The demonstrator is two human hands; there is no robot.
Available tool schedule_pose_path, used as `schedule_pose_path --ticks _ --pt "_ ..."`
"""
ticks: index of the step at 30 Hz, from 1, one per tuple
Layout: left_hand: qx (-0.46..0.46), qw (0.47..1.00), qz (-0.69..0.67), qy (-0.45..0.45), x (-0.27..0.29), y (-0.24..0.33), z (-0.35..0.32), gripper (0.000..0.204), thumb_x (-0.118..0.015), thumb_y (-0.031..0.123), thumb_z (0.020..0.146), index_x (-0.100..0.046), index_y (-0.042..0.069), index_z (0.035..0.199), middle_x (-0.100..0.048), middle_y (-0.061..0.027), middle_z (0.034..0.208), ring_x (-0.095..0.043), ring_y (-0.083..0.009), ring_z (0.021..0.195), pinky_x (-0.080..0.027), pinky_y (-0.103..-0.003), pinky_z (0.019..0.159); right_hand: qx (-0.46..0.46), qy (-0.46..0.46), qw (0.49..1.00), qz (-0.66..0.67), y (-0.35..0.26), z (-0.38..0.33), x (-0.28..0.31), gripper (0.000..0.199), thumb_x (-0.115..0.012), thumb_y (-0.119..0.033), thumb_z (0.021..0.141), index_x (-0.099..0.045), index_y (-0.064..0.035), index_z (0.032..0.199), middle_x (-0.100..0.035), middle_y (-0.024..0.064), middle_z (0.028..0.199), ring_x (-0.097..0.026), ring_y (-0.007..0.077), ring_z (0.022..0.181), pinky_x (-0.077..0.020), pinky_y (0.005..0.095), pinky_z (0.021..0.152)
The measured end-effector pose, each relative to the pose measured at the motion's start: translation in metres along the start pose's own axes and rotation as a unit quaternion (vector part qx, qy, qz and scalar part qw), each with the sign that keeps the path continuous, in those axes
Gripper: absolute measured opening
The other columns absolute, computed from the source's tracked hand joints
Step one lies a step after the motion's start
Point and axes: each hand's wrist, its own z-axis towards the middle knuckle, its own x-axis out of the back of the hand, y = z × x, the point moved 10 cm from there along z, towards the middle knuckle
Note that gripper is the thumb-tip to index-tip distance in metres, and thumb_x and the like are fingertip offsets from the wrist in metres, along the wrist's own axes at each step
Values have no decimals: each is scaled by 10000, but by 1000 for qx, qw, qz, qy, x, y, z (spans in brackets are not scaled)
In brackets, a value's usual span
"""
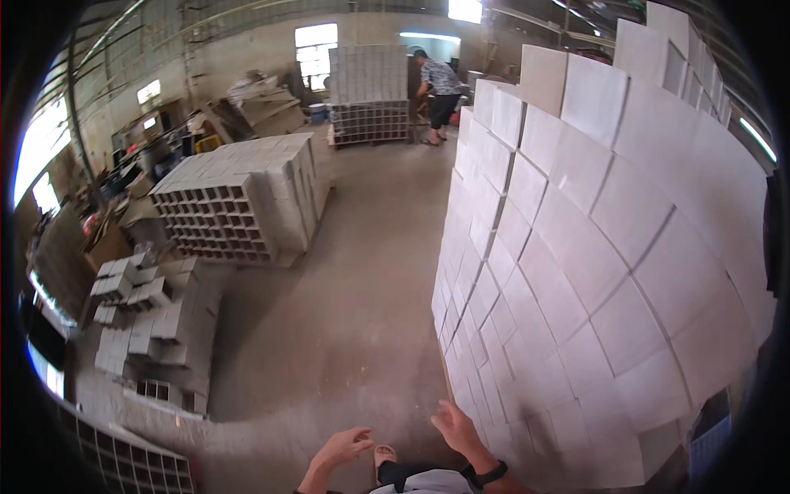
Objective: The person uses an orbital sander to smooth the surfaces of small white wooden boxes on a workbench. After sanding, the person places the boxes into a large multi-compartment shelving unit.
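Observation:
My left hand (346,446) hangs in front of my body at the lower edge, its fingers loosely bent and nothing held. My right hand (454,426), with a dark band (491,473) on the wrist, is also empty, its fingers slightly curled and apart. Neither hand touches anything. Closest to the right hand is a tall stack of white box-like blocks (576,329), rising along my right side well above the hands. Below the hands, one of my feet shows in a pinkish sandal (385,454).
Concrete floor (346,288) runs ahead between the stacks. To the left stand a loose pile of blocks (156,329), a larger stack with hollow ends (218,214) and a low compartmented row (123,461). Farther off, a person (439,86) bends beside another stack (369,82).

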Motion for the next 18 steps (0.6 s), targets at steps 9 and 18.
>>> schedule_pose_path --ticks 9,18 --pt "-26 999 -28 10 200 -99 181 472 -660 214 854 -566 -20 1253 -624 -190 1202 -616 -289 1070 -489 -358 910 52 194 979 24 -135 211 49 511 -665 -202 874 -476 -18 1312 -637 129 1091 -622 194 961 -493 309 800" --pt "-40 998 -21 -41 427 -70 463 435 -605 148 892 -535 -47 1274 -624 -179 1193 -619 -251 1044 -508 -356 865 83 474 864 -151 -307 312 182 502 -655 -133 827 -491 4 1281 -600 182 1142 -601 289 1014 -496 351 812"
